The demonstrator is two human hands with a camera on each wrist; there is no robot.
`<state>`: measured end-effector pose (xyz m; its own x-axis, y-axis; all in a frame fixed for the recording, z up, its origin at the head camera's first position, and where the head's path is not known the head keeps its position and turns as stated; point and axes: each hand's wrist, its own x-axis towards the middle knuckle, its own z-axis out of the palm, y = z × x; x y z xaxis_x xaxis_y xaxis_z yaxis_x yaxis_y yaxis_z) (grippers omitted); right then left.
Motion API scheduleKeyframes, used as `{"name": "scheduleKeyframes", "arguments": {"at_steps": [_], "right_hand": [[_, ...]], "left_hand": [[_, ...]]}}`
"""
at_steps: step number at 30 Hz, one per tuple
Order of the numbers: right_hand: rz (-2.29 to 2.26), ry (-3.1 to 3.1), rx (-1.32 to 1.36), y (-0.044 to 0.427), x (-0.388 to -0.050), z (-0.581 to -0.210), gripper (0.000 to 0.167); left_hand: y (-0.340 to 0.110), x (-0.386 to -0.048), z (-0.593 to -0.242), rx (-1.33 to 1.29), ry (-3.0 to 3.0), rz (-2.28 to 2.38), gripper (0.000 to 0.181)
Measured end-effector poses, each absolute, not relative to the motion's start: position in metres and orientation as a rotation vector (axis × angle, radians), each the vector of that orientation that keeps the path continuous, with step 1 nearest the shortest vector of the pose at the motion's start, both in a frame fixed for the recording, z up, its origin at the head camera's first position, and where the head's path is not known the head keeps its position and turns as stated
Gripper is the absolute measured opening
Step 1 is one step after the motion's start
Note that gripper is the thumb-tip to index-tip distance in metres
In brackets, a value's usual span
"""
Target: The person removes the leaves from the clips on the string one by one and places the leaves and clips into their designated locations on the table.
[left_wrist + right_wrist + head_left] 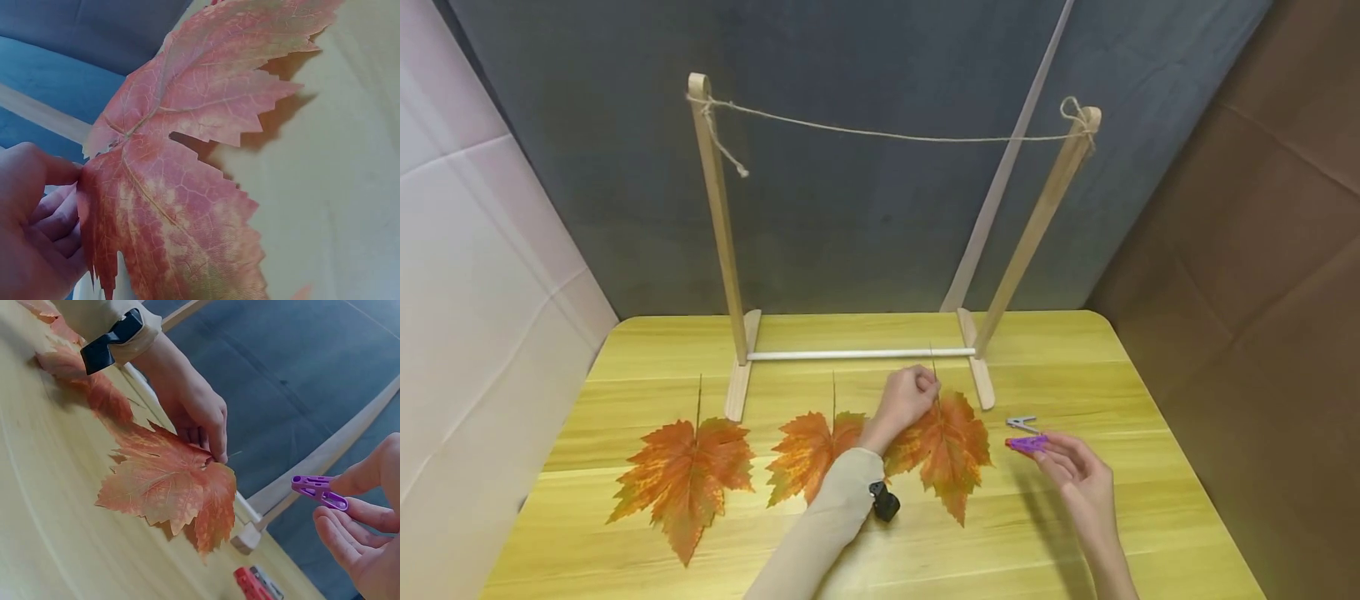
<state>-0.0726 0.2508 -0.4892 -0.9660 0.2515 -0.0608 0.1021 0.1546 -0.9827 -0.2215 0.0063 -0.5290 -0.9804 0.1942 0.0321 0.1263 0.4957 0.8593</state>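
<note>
My left hand (904, 402) pinches the rightmost orange maple leaf (951, 450) near the base of its stem. In the left wrist view that leaf (169, 187) is lifted off the tabletop, at least in part. Between thumb and fingers my right hand (1086, 483) holds a purple clothespin (315, 489), to the right of the leaf. A grey clothespin (1021, 422) and a red clothespin (250, 584) lie on the table close by. In the head view the red one is mostly hidden behind the purple one.
A wooden stand with two posts (722, 225) and a white crossbar (857, 355) stands at the table's back. Twine (880, 133) spans the post tops, sagging slightly. Two more maple leaves, one at left (688, 479) and one in the middle (808, 450), lie on the table (1157, 517).
</note>
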Motion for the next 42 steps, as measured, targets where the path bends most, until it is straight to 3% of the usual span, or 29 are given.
{"name": "scheduleKeyframes", "arguments": {"at_steps": [29,42], "right_hand": [[1.800,-2.519,-0.634,0.265,-0.062,-0.544,0.044],[1.451,-2.620,-0.634,0.267,-0.060,-0.553,0.040]], "left_hand": [[0.023,-0.212,-0.549,0.231,2.775,1.433,0.012],[0.025,-0.207,-0.550,0.239,2.809,1.440,0.014]]}}
